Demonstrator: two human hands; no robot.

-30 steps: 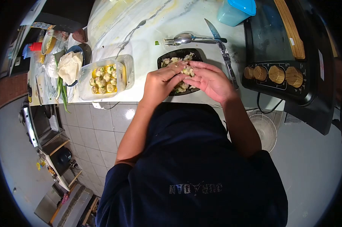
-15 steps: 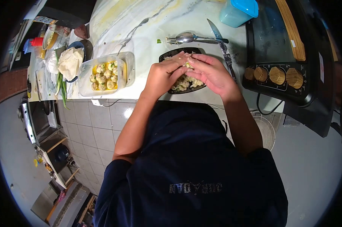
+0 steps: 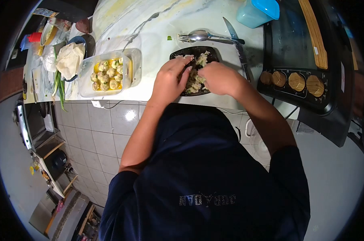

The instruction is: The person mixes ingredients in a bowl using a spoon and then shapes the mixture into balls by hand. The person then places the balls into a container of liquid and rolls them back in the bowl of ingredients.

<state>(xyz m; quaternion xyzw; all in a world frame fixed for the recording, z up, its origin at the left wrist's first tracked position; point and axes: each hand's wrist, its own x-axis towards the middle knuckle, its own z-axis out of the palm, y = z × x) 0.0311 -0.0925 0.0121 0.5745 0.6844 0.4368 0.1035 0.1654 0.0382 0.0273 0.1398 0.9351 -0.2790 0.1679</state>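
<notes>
A black plate (image 3: 214, 52) holds a pale, chunky mixture (image 3: 195, 82) with green bits. My left hand (image 3: 172, 76) is over the plate's left side, fingers curled; what it holds, if anything, is hidden. On the right side, my right hand (image 3: 221, 78) dips its bent fingertips into the mixture, and they are partly hidden behind the hand. Left of the plate, a clear plastic container (image 3: 84, 80) holds several round dumplings (image 3: 105, 75) in yellow liquid. Pale wrapper sheets (image 3: 70, 60) lie on a dark plate further left.
Beyond the plate lie a fork (image 3: 185, 37), a spoon (image 3: 199, 35) and a knife (image 3: 230, 28). A blue-lidded tub (image 3: 252, 15) is at the back. An oven with wooden knobs (image 3: 296, 82) stands at the right. Green onions (image 3: 60, 88) overhang the left counter edge.
My hands were together above the plate and have moved apart. My right hand has lowered into the mixture, and more of the plate shows between them. The view has shifted slightly.
</notes>
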